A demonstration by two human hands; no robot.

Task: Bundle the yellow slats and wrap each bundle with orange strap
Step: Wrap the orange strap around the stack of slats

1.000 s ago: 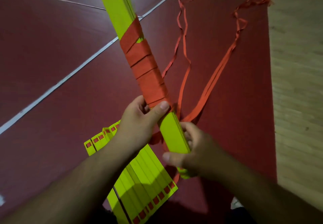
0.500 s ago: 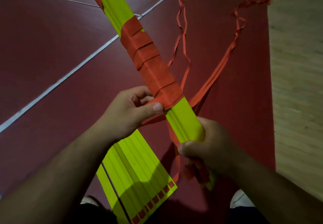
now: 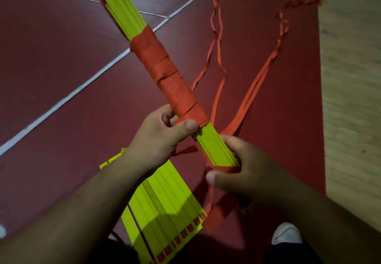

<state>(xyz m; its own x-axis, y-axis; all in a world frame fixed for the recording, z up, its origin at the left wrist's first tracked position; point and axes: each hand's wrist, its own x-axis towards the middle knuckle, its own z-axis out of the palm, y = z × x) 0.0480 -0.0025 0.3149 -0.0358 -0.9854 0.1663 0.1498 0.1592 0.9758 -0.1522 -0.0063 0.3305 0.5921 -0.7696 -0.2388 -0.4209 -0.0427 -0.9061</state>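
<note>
**A:** Why does the left hand [image 3: 158,138] sit right at the lower end of the wrapping?

**B:** Its thumb presses the last turn of the orange strap [image 3: 165,72] against the bundle of yellow slats [image 3: 214,148], with the fingers curled round behind. I judge that it pins the winding so nothing slackens.

**A:** And the right hand [image 3: 243,171]?

**B:** It grips the bundle's near end. A band of strap crosses the slats under its thumb, probably held taut for the next turn. The yellow gap between the two hands is the stretch not yet covered.

**A:** Where is the bundle itself?

**B:** It is lifted clear of the red mat [image 3: 61,78], slanting from the hands toward the far left corner, which leaves room to pass strap underneath.

**A:** What else is there?

**B:** The loose slats [image 3: 165,197] lie flat, side by side, at the mat's near edge below the left forearm. The spare straps [image 3: 257,82] trail toward its right edge and far right corner, likely for later bundles.
</note>
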